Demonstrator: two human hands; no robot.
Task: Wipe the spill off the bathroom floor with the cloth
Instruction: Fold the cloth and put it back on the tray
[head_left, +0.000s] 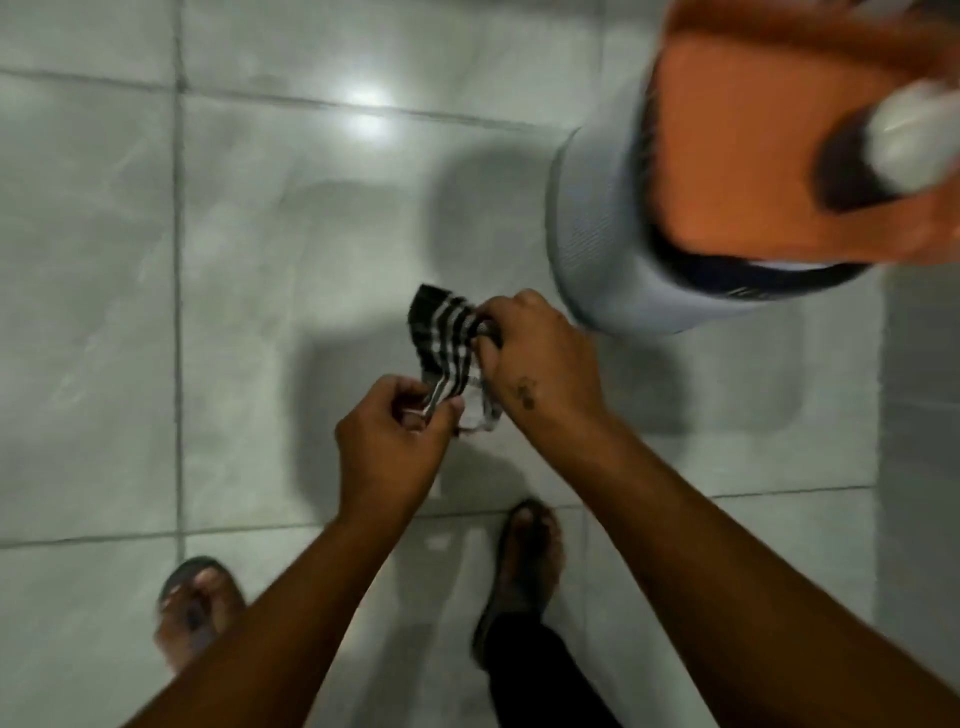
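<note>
Head view: we saw both hands raised over a glossy grey tiled floor (104, 234), large square tiles with thin dark grout lines and a bright lamp reflection near the top centre. The cloth (447, 332) was small, bunched, woven-looking, black with white stripes and a paler frayed edge at the bottom; it hung in the air between the hands, well above the tiles. The left hand (395, 441) was closed, pinching the cloth's lower striped corner between thumb and fingers. The right hand (540, 358) was curled tight around the cloth's upper part, with a small dark mark on the back of the hand. Both forearms were bare.

At upper right we noted a round pale blue-grey ribbed plastic bucket (587, 249) on the floor, just beside the right hand in the frame. An orange object (737, 156) sat on it, heavily blurred, with a white and dark blurred shape (893, 140) on that; we could not tell what either was. Two feet in dark sandals (524, 561) stood below, the right leg in dark trousers. We could not make out a spill through the motion blur.
</note>
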